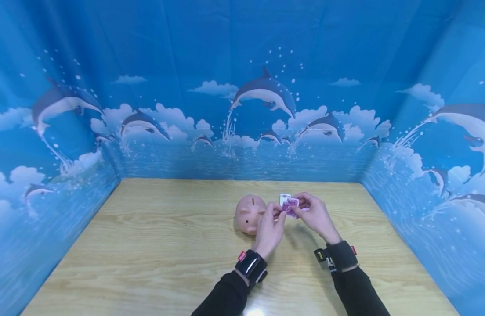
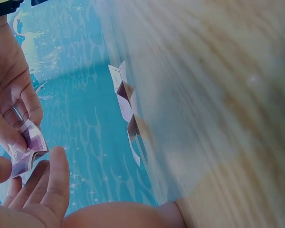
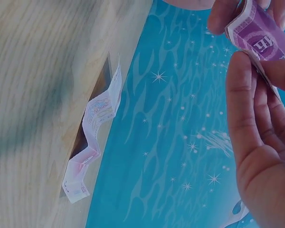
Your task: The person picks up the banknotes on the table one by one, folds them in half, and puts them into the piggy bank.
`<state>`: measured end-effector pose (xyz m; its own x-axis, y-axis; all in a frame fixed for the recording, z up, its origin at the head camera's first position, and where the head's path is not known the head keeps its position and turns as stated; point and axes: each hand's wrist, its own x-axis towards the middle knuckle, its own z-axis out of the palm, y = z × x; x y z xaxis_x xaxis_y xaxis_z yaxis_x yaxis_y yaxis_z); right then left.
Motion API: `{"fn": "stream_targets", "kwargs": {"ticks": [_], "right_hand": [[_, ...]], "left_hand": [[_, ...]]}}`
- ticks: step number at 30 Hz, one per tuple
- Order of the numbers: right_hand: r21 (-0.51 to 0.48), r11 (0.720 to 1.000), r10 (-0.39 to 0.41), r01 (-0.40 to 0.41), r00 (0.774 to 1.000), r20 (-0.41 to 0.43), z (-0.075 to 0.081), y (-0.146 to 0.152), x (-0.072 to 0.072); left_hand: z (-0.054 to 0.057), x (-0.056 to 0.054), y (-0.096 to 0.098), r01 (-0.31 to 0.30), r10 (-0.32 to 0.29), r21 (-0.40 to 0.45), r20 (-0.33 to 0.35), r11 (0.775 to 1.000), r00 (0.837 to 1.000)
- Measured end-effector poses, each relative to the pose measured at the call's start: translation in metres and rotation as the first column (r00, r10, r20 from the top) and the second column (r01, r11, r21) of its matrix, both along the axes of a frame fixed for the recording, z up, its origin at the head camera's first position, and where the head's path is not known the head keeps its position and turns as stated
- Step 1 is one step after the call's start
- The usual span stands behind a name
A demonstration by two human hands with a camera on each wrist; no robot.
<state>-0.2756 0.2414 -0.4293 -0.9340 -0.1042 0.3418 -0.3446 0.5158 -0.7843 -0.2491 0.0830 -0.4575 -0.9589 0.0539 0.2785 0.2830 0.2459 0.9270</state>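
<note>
The left hand (image 1: 269, 226) is held just beside the piggy bank (image 1: 248, 215), on its right, with thumb and fingers brought into a pinch. The right hand (image 1: 315, 215) is kept farther right of the piggy bank, its fingers turned toward it and likewise pinched. The left forearm (image 1: 226, 292) and right forearm (image 1: 359, 289) (both black-sleeved) are slanted inward.
</note>
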Motion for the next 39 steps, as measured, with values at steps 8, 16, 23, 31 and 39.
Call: {"fn": "stream_targets", "kwargs": {"ticks": [8,16,23,31,39], "right_hand": [[0.001,1.0,0.001,-0.001,0.998,0.064,0.0024,-0.0021,0.0031],[0.007,1.0,-0.004,0.004,0.999,0.052,0.0012,-0.0018,0.0028],[0.003,1.0,-0.015,0.015,0.999,0.036,0.0012,-0.0055,0.0022],[-0.086,0.995,0.06,-0.052,0.994,0.09,0.0006,-0.0037,0.0003],[-0.212,0.969,0.171,-0.131,0.968,0.186,0.0015,0.0012,-0.0009]], "left_hand": [[0.0007,0.0009,-0.0001,-0.035,0.035,-0.011,-0.008,0.999,0.999],[0.0018,0.0019,-0.0013,-0.04,0.039,-0.037,-0.026,0.998,0.999],[0.0021,0.002,-0.0015,-0.001,0.0,-0.029,-0.015,1.0,1.0],[0.0026,0.0019,-0.002,-0.009,0.008,-0.026,-0.034,1.0,0.999],[0.0022,0.0012,-0.0034,-0.018,0.017,-0.015,-0.056,1.0,0.998]]}}
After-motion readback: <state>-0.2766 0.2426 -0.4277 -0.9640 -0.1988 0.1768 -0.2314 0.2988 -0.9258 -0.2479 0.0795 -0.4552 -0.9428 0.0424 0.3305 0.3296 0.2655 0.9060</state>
